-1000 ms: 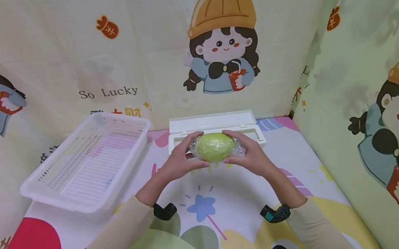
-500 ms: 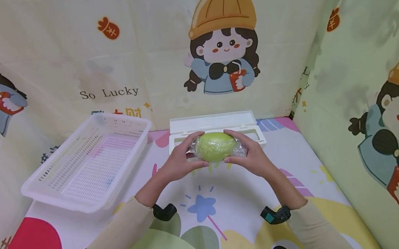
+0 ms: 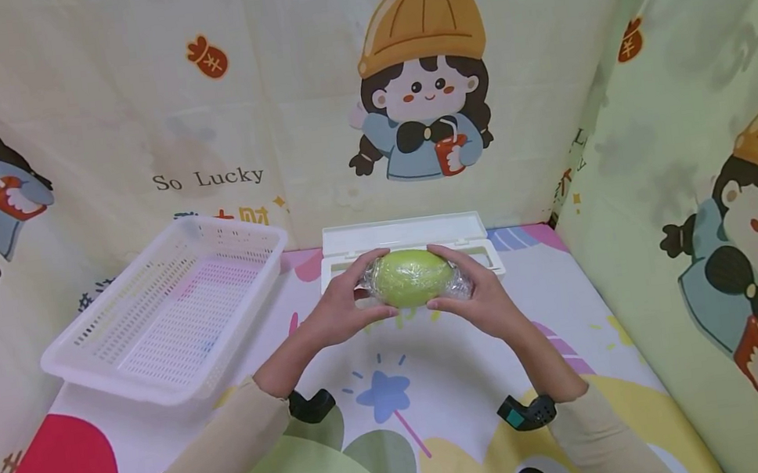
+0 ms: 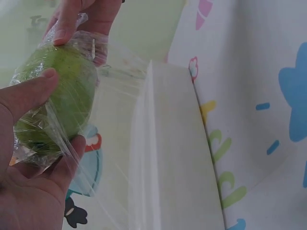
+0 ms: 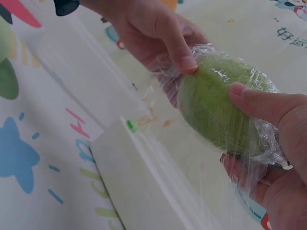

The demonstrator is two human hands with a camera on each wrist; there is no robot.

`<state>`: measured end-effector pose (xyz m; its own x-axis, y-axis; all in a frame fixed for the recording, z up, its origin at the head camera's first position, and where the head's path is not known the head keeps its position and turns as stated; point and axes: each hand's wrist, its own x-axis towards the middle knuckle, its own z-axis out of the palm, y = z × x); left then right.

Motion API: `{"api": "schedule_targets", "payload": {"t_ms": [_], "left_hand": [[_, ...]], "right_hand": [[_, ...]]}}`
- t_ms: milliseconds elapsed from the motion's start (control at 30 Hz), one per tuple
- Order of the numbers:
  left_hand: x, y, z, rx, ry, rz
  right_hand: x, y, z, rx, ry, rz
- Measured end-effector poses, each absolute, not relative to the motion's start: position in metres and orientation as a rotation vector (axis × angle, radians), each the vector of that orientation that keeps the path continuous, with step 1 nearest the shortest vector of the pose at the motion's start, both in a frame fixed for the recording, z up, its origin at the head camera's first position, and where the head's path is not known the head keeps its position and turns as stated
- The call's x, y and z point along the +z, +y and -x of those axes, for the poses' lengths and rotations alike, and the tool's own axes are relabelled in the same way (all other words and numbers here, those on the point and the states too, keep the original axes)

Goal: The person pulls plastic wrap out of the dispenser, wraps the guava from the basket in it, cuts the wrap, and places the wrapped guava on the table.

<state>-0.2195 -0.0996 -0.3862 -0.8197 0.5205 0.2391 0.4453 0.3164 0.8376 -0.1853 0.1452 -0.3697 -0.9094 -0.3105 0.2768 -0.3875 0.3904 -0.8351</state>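
Observation:
A green mango (image 3: 411, 277) is wrapped in clear cling film, held up above the table at the middle of the head view. My left hand (image 3: 345, 304) grips its left end, thumb toward me and fingers on the far side. My right hand (image 3: 477, 295) grips the right end the same way. Both wrist views show crinkled film over the mango (image 4: 72, 91), bunched at its ends. Loose film (image 4: 115, 91) hangs from it toward the white cling film dispenser (image 3: 403, 231), which stands behind the hands with its lid raised. The hands and mango hide part of the dispenser.
A white perforated plastic basket (image 3: 162, 381) stands on the left of the table. The tabletop (image 3: 451, 362) has a colourful cartoon cover. Printed cloth walls (image 3: 299, 104) close off the back and sides.
The mango and both hands stay almost in place, with only a very slight shift. The head view has tilted up a little. The basket and dispenser stand where they were.

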Motion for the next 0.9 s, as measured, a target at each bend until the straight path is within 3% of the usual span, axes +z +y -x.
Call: {"api": "schedule_targets", "payload": {"t_ms": [900], "left_hand": [[-0.361, -0.099, 0.216, 1.591, 2.519, -1.021]], "right_hand": [[-0.343, 0.146, 0.178, 1.458, -2.518, -0.633]]}}
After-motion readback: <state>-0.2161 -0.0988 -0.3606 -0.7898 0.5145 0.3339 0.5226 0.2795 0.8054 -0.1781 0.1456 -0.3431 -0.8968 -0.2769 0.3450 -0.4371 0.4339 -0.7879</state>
